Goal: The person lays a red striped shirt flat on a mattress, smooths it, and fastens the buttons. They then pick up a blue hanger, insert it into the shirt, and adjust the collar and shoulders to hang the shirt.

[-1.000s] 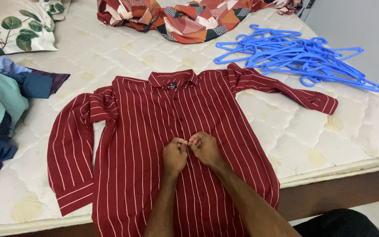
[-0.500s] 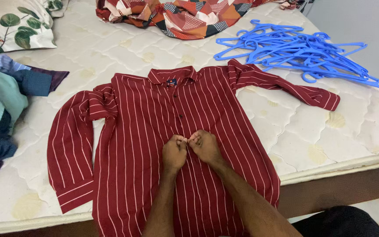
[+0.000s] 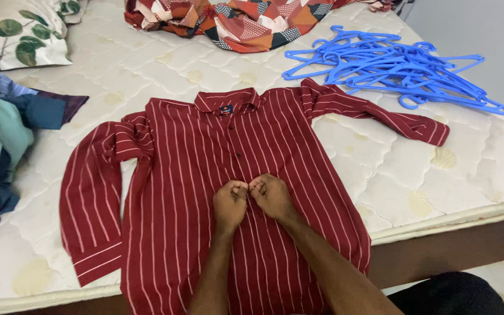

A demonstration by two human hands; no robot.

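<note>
A dark red shirt with thin white stripes lies flat, front up, on a white quilted mattress, sleeves spread to both sides. My left hand and my right hand meet at the shirt's button placket, about halfway down the front. Both pinch the fabric there with closed fingers, thumbs nearly touching. The button under the fingers is hidden. Two dark buttons show above my hands, below the collar.
A pile of several blue plastic hangers lies at the back right. A red, orange and white patterned cloth is bunched at the far edge. A leaf-print pillow and folded blue and teal clothes sit left.
My hands stay pinched on the placket at the same spot. Only the view has shifted slightly.
</note>
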